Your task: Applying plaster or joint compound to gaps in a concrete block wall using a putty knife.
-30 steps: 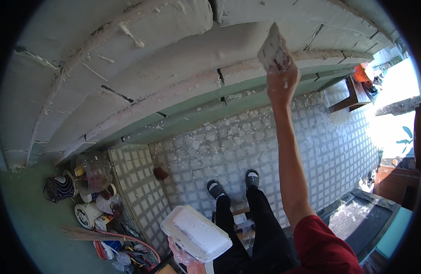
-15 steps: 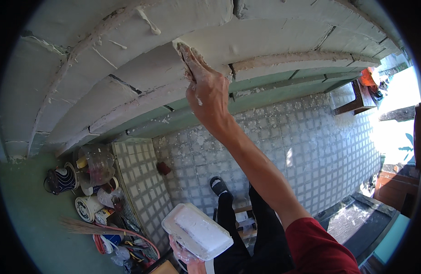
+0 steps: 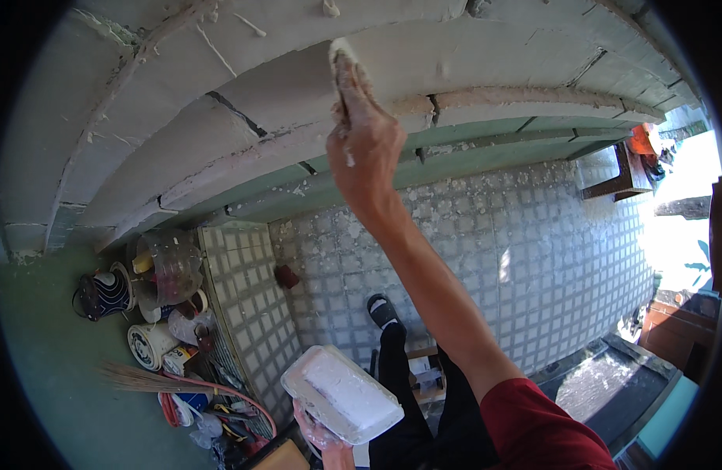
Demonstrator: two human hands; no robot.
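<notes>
My right hand (image 3: pixel 366 141), smeared with white paste, reaches up to the stepped pale panels (image 3: pixel 290 82) overhead. Its fingers are closed around a small paste-caked spreader (image 3: pixel 341 53), whose pale tip touches the panel by a step edge; most of it is hidden by the fingers. Low in the view, my left hand (image 3: pixel 318 429) grips a white plastic tub (image 3: pixel 341 394) from its left side and below. White paste coats the tub's inside, and paste clings to the left fingers too.
Paint buckets (image 3: pixel 149 345), a clear plastic bin (image 3: pixel 169 270), a stick broom (image 3: pixel 146 378) and tools crowd the left. A brown block (image 3: pixel 286 276) lies on the tiled floor (image 3: pixel 455 235), by a low tiled step (image 3: pixel 240 274). A wooden bench (image 3: pixel 623 176) stands far right.
The view has shifted, so the panels sit farther right and higher. My right hand appears higher and more upright, its spreader still on nearly the same panel area. The tub stays held.
</notes>
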